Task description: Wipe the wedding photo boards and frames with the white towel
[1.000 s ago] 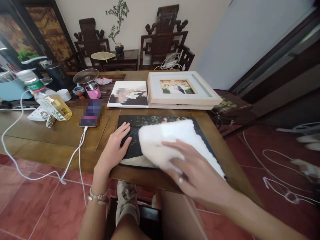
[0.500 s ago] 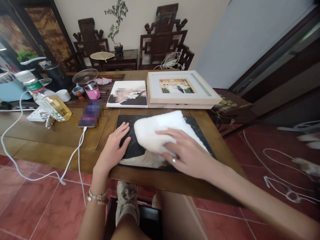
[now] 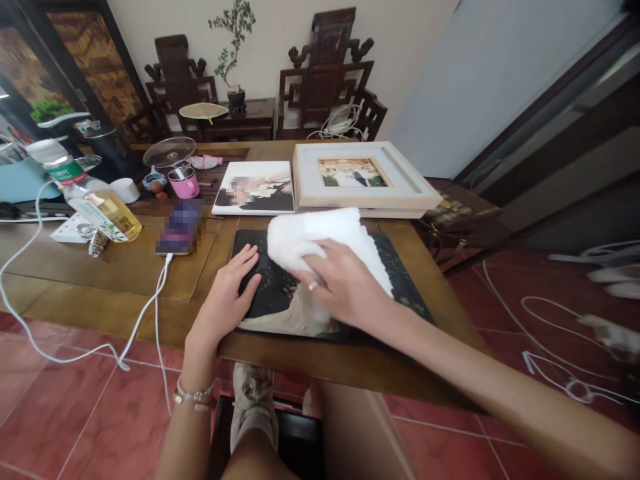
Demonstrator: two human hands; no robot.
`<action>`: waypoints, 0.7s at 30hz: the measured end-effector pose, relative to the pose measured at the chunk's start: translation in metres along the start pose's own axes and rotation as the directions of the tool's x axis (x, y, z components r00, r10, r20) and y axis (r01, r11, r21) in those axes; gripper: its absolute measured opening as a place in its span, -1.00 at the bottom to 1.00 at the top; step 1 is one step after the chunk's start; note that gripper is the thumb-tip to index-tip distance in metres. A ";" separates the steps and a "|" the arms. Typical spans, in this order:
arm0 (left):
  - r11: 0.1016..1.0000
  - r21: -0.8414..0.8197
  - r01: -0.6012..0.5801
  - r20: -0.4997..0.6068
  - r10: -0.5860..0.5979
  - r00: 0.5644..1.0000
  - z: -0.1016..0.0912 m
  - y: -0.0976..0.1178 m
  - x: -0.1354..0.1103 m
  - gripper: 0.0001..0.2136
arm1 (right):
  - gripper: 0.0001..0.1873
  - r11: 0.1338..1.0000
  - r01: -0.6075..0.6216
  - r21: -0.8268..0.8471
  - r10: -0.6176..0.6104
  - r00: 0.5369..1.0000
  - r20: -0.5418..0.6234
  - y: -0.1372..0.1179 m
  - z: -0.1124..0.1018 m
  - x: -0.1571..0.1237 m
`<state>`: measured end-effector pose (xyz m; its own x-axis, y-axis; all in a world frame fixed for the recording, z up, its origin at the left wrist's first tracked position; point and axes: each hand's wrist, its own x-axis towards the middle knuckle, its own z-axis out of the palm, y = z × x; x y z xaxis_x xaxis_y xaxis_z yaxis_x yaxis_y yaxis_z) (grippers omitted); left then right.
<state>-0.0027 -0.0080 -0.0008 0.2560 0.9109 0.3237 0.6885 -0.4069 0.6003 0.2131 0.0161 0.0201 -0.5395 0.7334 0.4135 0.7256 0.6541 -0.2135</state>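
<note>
A dark photo panel [image 3: 265, 287] with a pale dress in its picture lies flat along the table's near edge. My left hand [image 3: 233, 287] rests on its left edge, fingers stretched out and holding nothing. In my right hand [image 3: 340, 280] is a white cloth [image 3: 345, 230], bunched under the fingers and pressed on the panel. The cloth's loose part spreads over the panel's upper middle and hides some of the picture. A ring shows on a right-hand finger.
Behind the panel lie a white photo board [image 3: 253, 207] and a pale box frame [image 3: 365, 203]. To the left are a charging phone [image 3: 179, 227], a pink cup [image 3: 184, 183], a tilted drink bottle [image 3: 110, 210] and a power strip [image 3: 70, 230]. A white cable [image 3: 145, 310] hangs over the front edge.
My right hand has slid the cloth away from me and leftward over the panel, uncovering more of its right side. My left hand has stayed in place.
</note>
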 end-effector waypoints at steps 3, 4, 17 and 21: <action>1.000 0.006 0.007 0.009 -0.007 1.000 0.000 0.000 0.001 -0.61 | -0.78 0.993 0.097 0.070 -0.094 0.995 -0.045 -0.022 -0.007 -0.033; 1.000 0.007 0.009 0.014 -0.009 1.000 0.000 -0.001 0.001 -0.61 | -0.80 0.987 0.129 0.091 -0.124 0.990 -0.059 -0.030 -0.011 -0.044; 1.000 0.007 0.015 0.019 -0.015 1.000 -0.001 0.001 0.000 -0.61 | -0.78 0.965 0.250 0.084 -0.248 0.968 -0.036 -0.036 -0.021 -0.068; 1.000 0.006 0.007 0.013 -0.007 1.000 0.000 -0.001 0.000 -0.61 | -0.77 0.984 0.179 0.012 -0.179 0.983 0.027 -0.012 -0.007 -0.027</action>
<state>-0.0034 -0.0075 -0.0010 0.2600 0.9145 0.3099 0.6942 -0.4001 0.5983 0.2221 -0.0128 0.0179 -0.6720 0.6092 0.4212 0.6123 0.7769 -0.1469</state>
